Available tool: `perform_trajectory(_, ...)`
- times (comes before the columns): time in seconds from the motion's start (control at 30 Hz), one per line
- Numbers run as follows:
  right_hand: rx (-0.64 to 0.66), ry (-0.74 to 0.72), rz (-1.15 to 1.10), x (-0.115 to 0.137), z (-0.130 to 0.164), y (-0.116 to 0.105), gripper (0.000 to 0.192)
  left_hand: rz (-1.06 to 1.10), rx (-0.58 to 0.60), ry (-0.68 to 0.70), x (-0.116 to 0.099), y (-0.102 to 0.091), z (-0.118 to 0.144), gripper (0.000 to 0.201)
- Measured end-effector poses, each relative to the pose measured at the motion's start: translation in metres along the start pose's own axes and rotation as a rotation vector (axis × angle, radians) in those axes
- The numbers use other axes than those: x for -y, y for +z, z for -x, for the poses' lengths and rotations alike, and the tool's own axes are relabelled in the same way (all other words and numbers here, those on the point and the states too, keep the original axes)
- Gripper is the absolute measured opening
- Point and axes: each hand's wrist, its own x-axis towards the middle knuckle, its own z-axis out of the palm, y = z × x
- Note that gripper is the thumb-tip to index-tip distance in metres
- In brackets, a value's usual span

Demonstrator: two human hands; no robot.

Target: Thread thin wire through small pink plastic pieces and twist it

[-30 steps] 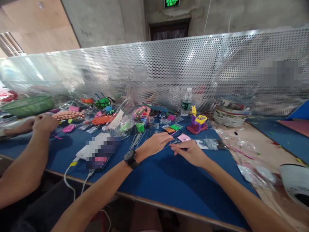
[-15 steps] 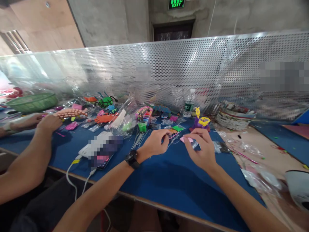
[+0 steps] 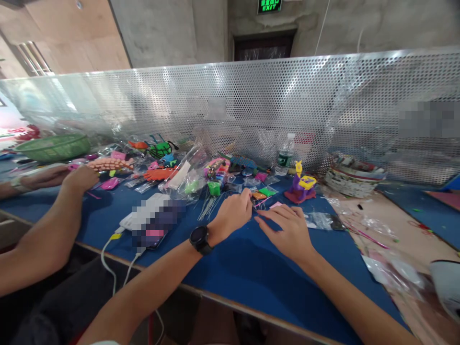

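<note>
My left hand [image 3: 234, 211], with a black watch on the wrist, is closed in a pinch above the blue table mat [image 3: 237, 268]. What its fingertips hold is too small to make out. Close beside it on the right, my right hand [image 3: 287, 232] has its fingers stretched and the thumb apart, with nothing visible in it. Just beyond the hands lie an orange packet [image 3: 258, 195], a green packet [image 3: 266, 191] and a pink piece [image 3: 276, 204], partly hidden by my right hand. A purple and yellow clay figure [image 3: 301, 184] stands behind my right hand.
Thin wires [image 3: 210, 208] lie left of my hands, near a phone [image 3: 167, 220] with cables. A water bottle [image 3: 285, 155] and a paper-wrapped basket [image 3: 354, 177] stand by the perforated metal screen [image 3: 251, 96]. At left, a co-worker's hands [image 3: 81, 179] hold a scaly orange clay figure [image 3: 111, 165].
My right hand has moved left toward my left hand, and its thumb and fingertips have spread from a near pinch. My left hand stays closed. The view has shifted slightly.
</note>
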Motion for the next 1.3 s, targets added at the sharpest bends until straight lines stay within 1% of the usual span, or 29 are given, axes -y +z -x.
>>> perform_trajectory(0.1,-0.034,0.078,-0.016,-0.008,0.003,0.007,0.017,0.126,-0.019,0.131,-0.003,0.002,0.004,0.018)
perform_trajectory(0.17,-0.057,0.113,-0.025,-0.012,0.004,0.009,0.019,0.197,-0.013,0.185,-0.005,0.003,0.006,0.019)
perform_trajectory(0.27,-0.064,0.096,-0.036,-0.012,0.004,0.007,0.019,0.231,0.008,0.195,-0.005,0.006,0.007,0.018)
perform_trajectory(0.4,-0.105,0.034,-0.011,-0.006,0.005,0.005,0.015,0.212,0.047,0.204,-0.003,0.008,0.005,0.019)
perform_trajectory(0.5,-0.088,0.013,0.023,-0.004,0.006,0.005,0.018,0.197,0.081,0.206,-0.003,0.010,0.006,0.015)
perform_trajectory(0.63,-0.064,0.084,0.009,-0.005,0.006,0.006,0.022,0.236,0.082,0.221,-0.005,0.014,0.008,0.019)
perform_trajectory(0.73,-0.055,0.160,0.004,-0.006,0.006,0.008,0.023,0.306,0.033,0.234,-0.006,0.015,0.009,0.025)
perform_trajectory(0.8,-0.038,0.196,0.001,-0.007,0.006,0.008,0.021,0.352,0.006,0.256,-0.006,0.013,0.009,0.024)
perform_trajectory(0.9,0.012,0.200,-0.033,-0.009,0.005,0.007,0.019,0.456,0.035,0.313,-0.004,0.007,0.006,0.018)
perform_trajectory(1.0,0.028,0.240,-0.092,-0.013,0.004,0.004,0.016,0.595,0.068,0.340,-0.002,0.002,0.003,0.029)
perform_trajectory(1.1,0.036,0.330,-0.226,-0.014,0.004,0.005,0.018,0.705,0.053,0.324,-0.003,0.004,0.003,0.032)
perform_trajectory(1.17,0.046,0.422,-0.398,-0.012,0.003,0.007,0.021,0.767,0.061,0.304,-0.006,0.007,0.004,0.030)
perform_trajectory(1.23,0.048,0.601,-0.659,-0.009,0.003,0.011,0.025,0.799,0.071,0.287,-0.008,0.012,0.005,0.032)
perform_trajectory(1.3,0.118,0.838,-1.005,-0.005,0.002,0.014,0.033,0.794,0.066,0.289,-0.008,0.016,0.006,0.033)
